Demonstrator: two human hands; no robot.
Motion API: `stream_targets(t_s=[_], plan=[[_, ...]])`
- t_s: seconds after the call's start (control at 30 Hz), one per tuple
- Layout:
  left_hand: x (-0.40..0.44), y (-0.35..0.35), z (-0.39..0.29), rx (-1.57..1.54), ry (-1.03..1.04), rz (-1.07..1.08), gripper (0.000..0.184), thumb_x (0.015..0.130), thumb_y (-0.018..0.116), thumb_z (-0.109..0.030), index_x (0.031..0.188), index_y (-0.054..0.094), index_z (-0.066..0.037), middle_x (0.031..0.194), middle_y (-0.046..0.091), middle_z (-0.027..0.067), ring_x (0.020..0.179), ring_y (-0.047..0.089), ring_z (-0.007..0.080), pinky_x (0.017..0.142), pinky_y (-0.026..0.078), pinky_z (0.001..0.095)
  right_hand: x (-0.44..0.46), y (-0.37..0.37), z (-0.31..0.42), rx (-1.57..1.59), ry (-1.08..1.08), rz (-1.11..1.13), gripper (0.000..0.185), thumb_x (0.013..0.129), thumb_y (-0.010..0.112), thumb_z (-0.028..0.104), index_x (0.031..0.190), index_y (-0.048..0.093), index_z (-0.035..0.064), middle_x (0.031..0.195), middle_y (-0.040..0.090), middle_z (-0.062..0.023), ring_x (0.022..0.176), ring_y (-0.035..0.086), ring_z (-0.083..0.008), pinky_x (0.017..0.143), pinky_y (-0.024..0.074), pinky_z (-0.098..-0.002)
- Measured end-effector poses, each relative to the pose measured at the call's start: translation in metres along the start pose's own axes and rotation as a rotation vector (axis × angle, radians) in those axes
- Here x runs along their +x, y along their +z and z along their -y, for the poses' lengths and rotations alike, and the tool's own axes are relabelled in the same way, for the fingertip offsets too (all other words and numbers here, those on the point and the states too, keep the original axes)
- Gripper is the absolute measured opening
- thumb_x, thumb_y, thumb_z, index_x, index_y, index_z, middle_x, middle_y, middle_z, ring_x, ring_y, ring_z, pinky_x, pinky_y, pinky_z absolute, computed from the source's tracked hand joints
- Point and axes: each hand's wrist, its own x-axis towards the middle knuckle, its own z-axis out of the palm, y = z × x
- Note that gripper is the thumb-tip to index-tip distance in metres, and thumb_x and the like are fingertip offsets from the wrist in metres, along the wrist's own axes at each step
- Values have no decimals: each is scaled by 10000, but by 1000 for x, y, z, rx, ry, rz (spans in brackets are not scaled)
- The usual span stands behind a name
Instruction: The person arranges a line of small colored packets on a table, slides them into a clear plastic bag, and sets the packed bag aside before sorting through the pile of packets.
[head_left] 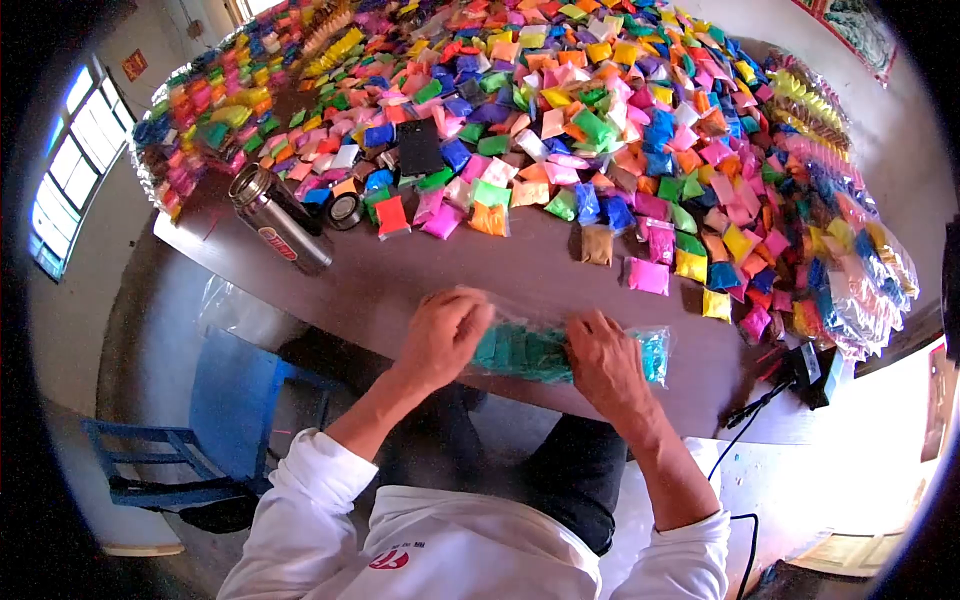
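A long clear plastic bag holding several teal packets lies along the front edge of the table, before my body. My left hand is closed at the bag's left end, its fingers pinching the loose film. Over the right part of the same bag lies my right hand, with fingers bent and closed on the plastic and packets. The teal packets sit side by side between the two hands. Both hands hide parts of the bag, and my right fingertips are partly out of sight.
Colourful small packets form a large heap across the back of the brown table. A steel flask, its lid and a black flat object are at left. A black box with cables sits right; a blue chair stands left.
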Motion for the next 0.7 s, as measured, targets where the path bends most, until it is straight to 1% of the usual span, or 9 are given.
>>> stream_targets(t_s=[0.07,0.1,0.13,0.2,0.43,0.53,0.6,0.63,0.7], plan=[[-8,-4,12,-223,-390,105,327,974,543,-291,915,643,15,903,666,148,883,641,296,810,478,375,-2,0,2,-12,-4,11,99,817,560,40,916,554,46,904,528,-142,859,594,-340,642,521,-439],[-10,-5,14,-228,-327,76,455,1007,467,-386,913,647,22,854,664,154,864,642,283,789,478,367,-2,1,2,-25,-6,23,102,817,551,36,919,552,41,904,521,-144,855,586,-337,639,521,-436],[-12,-6,13,-227,-326,77,455,1007,467,-386,913,647,22,854,664,154,864,642,283,789,478,367,-3,1,3,-25,-5,22,102,817,551,36,919,552,41,904,521,-144,855,586,-337,639,521,-436],[-13,-7,7,-296,-397,34,520,1012,423,-442,918,655,14,869,675,155,868,639,279,790,479,367,-5,1,4,-47,-15,43,117,812,545,34,928,555,39,907,518,-140,873,579,-327,642,525,-429],[-5,-1,11,-335,-549,-25,590,972,470,-519,902,665,34,875,688,149,853,637,241,792,479,363,-6,-1,7,-72,-38,42,160,816,548,43,973,582,39,945,510,-141,898,569,-318,659,535,-413],[-6,4,18,-366,-570,-73,599,950,499,-545,893,675,25,843,687,112,835,629,211,784,481,352,-7,0,7,-71,-41,55,202,810,558,50,1009,593,48,946,509,-142,906,571,-317,662,538,-411],[-6,5,22,-442,-666,-118,612,932,519,-569,878,681,19,822,684,89,809,619,173,759,481,326,-6,0,7,-73,-57,42,213,799,569,56,1010,599,60,943,507,-142,906,575,-315,662,540,-409],[-5,3,23,-437,-669,-121,612,932,519,-569,878,681,19,822,684,89,809,619,173,759,481,326,-6,0,7,-68,-61,41,213,799,569,56,1010,599,60,943,507,-142,906,575,-315,662,540,-409],[-4,-1,23,-508,-817,-92,618,915,507,-604,888,699,-17,865,691,89,793,627,170,814,472,333,-7,0,7,-83,-60,48,204,791,578,66,992,607,79,941,510,-138,898,579,-313,658,541,-412]])
